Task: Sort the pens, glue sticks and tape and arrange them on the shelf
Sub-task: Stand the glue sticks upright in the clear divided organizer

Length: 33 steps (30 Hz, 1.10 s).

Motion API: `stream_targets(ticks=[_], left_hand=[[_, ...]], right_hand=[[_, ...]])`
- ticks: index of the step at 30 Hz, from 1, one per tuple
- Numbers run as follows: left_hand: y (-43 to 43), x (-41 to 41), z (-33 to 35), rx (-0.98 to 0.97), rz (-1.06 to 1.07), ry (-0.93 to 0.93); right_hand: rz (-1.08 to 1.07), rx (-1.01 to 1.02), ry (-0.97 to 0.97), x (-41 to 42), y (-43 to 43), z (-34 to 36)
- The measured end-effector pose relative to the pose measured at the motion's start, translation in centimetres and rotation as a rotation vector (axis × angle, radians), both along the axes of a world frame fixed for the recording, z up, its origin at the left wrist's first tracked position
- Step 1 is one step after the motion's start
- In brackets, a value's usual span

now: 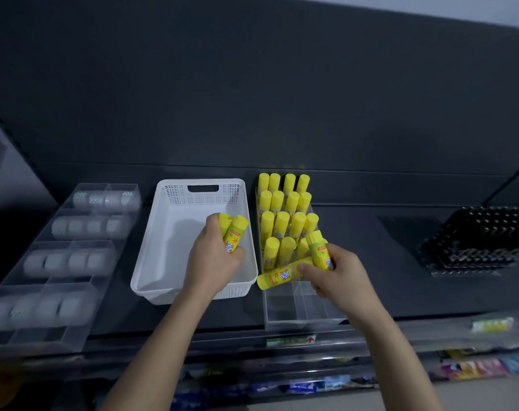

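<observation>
My left hand [212, 259] grips two yellow glue sticks [234, 234] over the white plastic basket [151, 256]. My right hand [338, 274] holds two more glue sticks [319, 253], one upright and one lying across toward the basket. It hovers over the clear divided organizer [299, 310], where several yellow glue sticks [285, 209] stand in rows at the back; the front cells hold nothing. Left of the basket, a clear tray [83, 318] holds rows of tape rolls [68, 261].
A black rack of dark pens [477, 241] stands at the right on the dark shelf [371, 241]. A dark back panel rises behind everything. Lower shelves below the front edge carry colourful packaged goods [474, 366].
</observation>
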<state>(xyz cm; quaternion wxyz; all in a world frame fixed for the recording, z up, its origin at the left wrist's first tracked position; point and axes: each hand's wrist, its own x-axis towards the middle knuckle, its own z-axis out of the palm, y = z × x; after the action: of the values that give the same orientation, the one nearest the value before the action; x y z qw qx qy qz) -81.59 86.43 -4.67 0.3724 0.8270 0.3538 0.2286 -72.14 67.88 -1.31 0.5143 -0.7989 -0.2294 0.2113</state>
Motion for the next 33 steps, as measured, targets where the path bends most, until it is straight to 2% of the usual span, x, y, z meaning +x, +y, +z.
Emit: stream_targets(ticks=[5,14,19,25,31,33], left_hand=[[-0.1,0.0,0.1,0.018,-0.02,0.01],[-0.1,-0.1,0.0,0.017,-0.022,0.0],[-0.2,-0.1,0.0,0.017,-0.039,0.0],[-0.2,-0.2,0.0,-0.01,-0.062,0.001],[0.0,-0.2,0.1,-0.006,-0.073,-0.021],[-0.2,-0.3,0.4,0.015,-0.083,-0.036]], right_hand=[[0.039,-0.106,-0.151,0.6,-0.2,0.8],[0.047,-0.088,-0.111,0.3,-0.4,0.9],[0.03,-0.138,-0.162,0.0,-0.1,0.3],[0.136,-0.224,-0.279,-1.5,1.4,-1.9],[0.152,-0.237,-0.304,-2.2,2.2,-2.5],[0.139,-0.185,-0.258,-2.4,2.0,-2.3]])
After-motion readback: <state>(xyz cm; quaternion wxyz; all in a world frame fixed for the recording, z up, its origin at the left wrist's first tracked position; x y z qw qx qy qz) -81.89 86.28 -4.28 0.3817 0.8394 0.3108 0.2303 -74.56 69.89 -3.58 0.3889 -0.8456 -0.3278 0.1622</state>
